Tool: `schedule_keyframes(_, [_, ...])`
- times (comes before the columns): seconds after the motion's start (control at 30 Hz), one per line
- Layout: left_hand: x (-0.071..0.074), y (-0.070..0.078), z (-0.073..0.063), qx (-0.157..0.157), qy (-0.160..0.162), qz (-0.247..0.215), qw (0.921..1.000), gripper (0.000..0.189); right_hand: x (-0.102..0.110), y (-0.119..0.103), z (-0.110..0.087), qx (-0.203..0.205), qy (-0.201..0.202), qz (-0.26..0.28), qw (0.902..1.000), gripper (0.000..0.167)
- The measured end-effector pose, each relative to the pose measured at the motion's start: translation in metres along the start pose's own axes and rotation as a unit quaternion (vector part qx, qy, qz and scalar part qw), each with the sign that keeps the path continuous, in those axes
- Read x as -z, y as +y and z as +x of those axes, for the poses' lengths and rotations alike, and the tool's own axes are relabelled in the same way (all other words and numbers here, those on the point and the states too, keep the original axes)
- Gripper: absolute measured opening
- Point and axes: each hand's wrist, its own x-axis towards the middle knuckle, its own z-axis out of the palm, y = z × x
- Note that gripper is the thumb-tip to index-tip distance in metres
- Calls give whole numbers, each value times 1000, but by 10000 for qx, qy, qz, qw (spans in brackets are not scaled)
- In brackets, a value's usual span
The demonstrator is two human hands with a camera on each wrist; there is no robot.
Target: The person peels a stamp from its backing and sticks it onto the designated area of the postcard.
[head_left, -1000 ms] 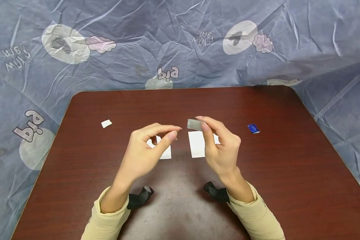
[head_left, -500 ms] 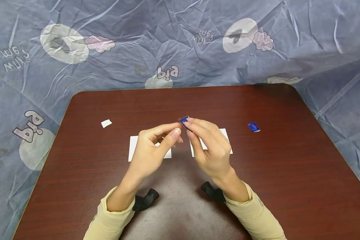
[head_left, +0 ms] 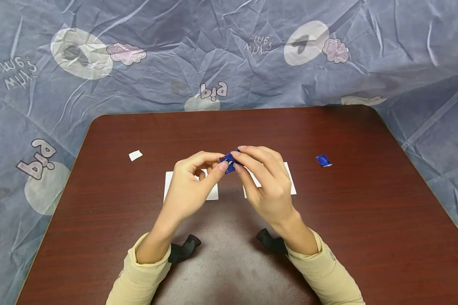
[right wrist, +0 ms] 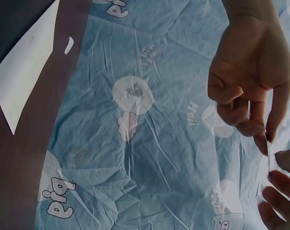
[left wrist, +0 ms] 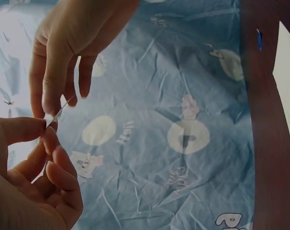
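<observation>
A small blue packet (head_left: 230, 169) with a shiny printed face is held up above the table's middle, between both hands. My left hand (head_left: 188, 186) pinches its near left side between thumb and index finger. On its right side, my right hand (head_left: 270, 186) pinches it with thumb and fingers, covering part of it. In the left wrist view, the packet (left wrist: 63, 106) shows nearly edge-on as a thin pale strip between the fingertips. The right wrist view shows the same thin edge. Below the hands lie two white paper sheets, the left sheet (head_left: 213, 192) and the right sheet (head_left: 291, 186), each partly hidden.
Another blue packet (head_left: 323, 160) lies at the right of the brown table (head_left: 366, 203). A small white piece (head_left: 135, 155) lies at the left. A printed blue cloth (head_left: 168, 51) hangs behind the table. Black wrist devices (head_left: 185, 250) sit at both sleeves.
The right hand has brought the packet left to the left hand, turning it from its grey side to its blue side. The left thumb and index finger have taken hold of it.
</observation>
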Motion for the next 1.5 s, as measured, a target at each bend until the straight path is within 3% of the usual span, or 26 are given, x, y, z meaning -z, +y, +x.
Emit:
schedule_keyframes(0.27, [1,-7,4,-255,-18,1094,9937,7,10,8,-1,-342,-1052,-138,9938,16])
schedule_keyframes(0.43, [2,-10,6,-283,-67,1459,9889,8,12,12,-2,-471,-1613,-212,9856,19])
schedule_keyframes(0.63, [0,-13,7,-380,-114,1461,9885,11,11,15,-3,-1011,-1519,17,9832,12])
schedule_keyframes(0.9, [-2,-19,9,-747,-172,1150,9904,19,7,20,-7,-1350,-1424,277,9802,16])
schedule_keyframes(1.1, [2,-27,9,-747,-37,1075,9914,27,4,27,-10,-1966,-1640,707,9641,24])
schedule_keyframes(1.2, [7,-36,5,-712,-12,1322,9887,29,1,31,-12,-2326,-1684,725,9551,14])
schedule_keyframes(1.3, [13,-53,-1,-545,-223,1859,9808,32,-3,36,-15,-2784,-1694,751,9424,8])
schedule_keyframes(1.37, [18,-68,-5,-330,-557,2320,9706,36,-6,40,-18,-3157,-1740,770,9296,7])
schedule_keyframes(1.5, [30,-95,-13,104,-1403,3280,9341,49,-12,51,-27,-3937,-1993,670,8949,11])
